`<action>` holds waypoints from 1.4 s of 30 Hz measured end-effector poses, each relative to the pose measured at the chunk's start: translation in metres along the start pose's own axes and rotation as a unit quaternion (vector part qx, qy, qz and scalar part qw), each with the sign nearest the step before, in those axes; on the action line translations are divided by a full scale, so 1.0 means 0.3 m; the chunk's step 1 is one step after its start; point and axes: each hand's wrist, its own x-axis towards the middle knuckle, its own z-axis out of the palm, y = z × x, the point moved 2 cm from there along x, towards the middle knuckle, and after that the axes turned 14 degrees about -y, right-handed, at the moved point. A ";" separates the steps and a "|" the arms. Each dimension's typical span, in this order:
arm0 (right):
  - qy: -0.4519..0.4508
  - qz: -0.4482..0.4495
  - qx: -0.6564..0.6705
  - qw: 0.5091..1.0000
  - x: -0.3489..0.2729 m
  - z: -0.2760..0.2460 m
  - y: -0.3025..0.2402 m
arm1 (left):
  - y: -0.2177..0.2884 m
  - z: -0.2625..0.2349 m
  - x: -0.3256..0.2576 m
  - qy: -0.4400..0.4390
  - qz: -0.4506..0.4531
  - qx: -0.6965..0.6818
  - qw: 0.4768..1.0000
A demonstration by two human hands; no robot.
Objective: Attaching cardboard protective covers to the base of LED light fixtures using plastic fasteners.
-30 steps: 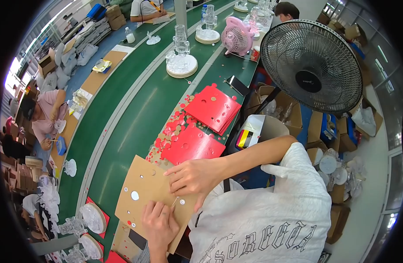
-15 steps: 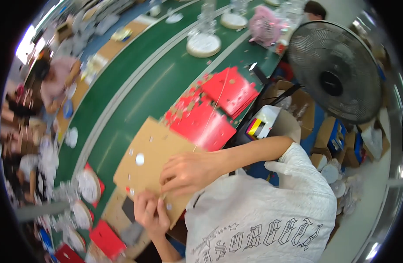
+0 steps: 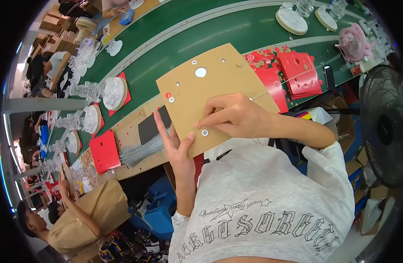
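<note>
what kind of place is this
Most likely a factory assembly line. A long green conveyor belt runs past the person, whose hands hold a brown punched cardboard sheet. Stacks of red punched card sheets lie on the belt, and other seated workers line its far side.

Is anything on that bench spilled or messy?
Yes. Small red and tan punched-out scraps lie scattered over the green belt beside the stack of red cards, with more red bits on the tan benchtop at left.

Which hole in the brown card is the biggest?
The round hole near the top edge of the brown card; the other holes are much smaller dots and slots.
</note>
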 end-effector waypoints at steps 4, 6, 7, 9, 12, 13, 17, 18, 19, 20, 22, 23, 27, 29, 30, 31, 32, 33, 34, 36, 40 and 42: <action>-0.005 -0.001 -0.068 0.998 0.001 0.006 -0.008 | -0.001 -0.008 0.023 -0.003 -0.020 0.002 1.000; -0.004 -0.005 -0.093 0.996 0.000 0.007 -0.005 | -0.002 -0.007 0.027 -0.003 -0.026 0.008 1.000; -0.001 -0.012 -0.117 0.993 0.000 0.007 -0.006 | 0.000 -0.007 0.026 -0.009 -0.025 0.003 1.000; -0.027 -0.013 -0.167 0.986 -0.006 0.001 -0.019 | 0.000 -0.004 0.024 -0.013 -0.025 -0.003 1.000; -0.085 -0.019 -0.256 0.963 -0.015 -0.015 -0.043 | -0.002 -0.001 0.017 -0.010 -0.019 -0.021 1.000; -0.114 -0.018 -0.302 0.946 -0.017 -0.022 -0.050 | 0.001 0.005 0.020 -0.018 -0.022 -0.021 0.999; -0.166 -0.032 -0.351 0.921 -0.018 -0.037 -0.059 | -0.013 0.004 0.026 -0.027 -0.024 -0.017 0.999; -0.169 -0.042 -0.362 0.916 -0.018 -0.036 -0.060 | -0.018 0.002 0.026 -0.026 -0.024 -0.017 0.999; -0.173 -0.054 -0.372 0.910 -0.018 -0.036 -0.061 | -0.023 0.002 0.022 -0.024 -0.021 -0.016 0.999; -0.173 -0.055 -0.372 0.910 -0.018 -0.038 -0.065 | -0.024 0.003 0.020 -0.022 -0.018 -0.015 0.999; -0.197 -0.056 -0.388 0.898 -0.018 -0.042 -0.072 | -0.022 0.013 0.020 -0.020 -0.010 -0.019 1.000; -0.198 -0.058 -0.388 0.898 -0.017 -0.044 -0.072 | -0.023 0.017 0.020 -0.019 -0.003 -0.023 1.000; -0.204 -0.066 -0.358 0.909 -0.021 -0.056 -0.067 | -0.026 0.020 0.024 -0.017 0.003 -0.024 1.000; -0.222 -0.050 -0.335 0.915 -0.025 -0.062 -0.065 | -0.034 0.024 0.025 -0.027 0.011 -0.026 0.999; -0.228 -0.069 -0.348 0.907 -0.023 -0.068 -0.071 | -0.036 0.023 0.023 -0.024 0.013 -0.025 0.999; -0.234 -0.085 -0.362 0.898 -0.021 -0.071 -0.077 | -0.035 0.027 0.022 -0.027 0.013 -0.020 0.999; -0.233 -0.087 -0.362 0.898 -0.018 -0.071 -0.079 | -0.035 0.030 0.021 -0.031 0.014 -0.015 0.999; -0.237 -0.077 -0.337 0.908 -0.015 -0.071 -0.079 | -0.031 0.035 0.020 -0.031 0.015 -0.014 0.999; -0.240 -0.066 -0.312 0.917 -0.015 -0.070 -0.080 | -0.027 0.041 0.018 -0.027 0.014 -0.012 0.999; -0.228 -0.076 -0.327 0.914 -0.017 -0.057 -0.066 | -0.023 0.042 0.017 -0.025 0.012 -0.011 1.000; -0.179 -0.107 -0.344 0.915 -0.028 -0.027 -0.051 | -0.023 0.042 0.019 -0.030 0.012 -0.011 0.999; -0.163 -0.113 -0.339 0.920 -0.028 -0.026 -0.049 | -0.024 0.038 0.019 -0.030 0.015 -0.010 0.999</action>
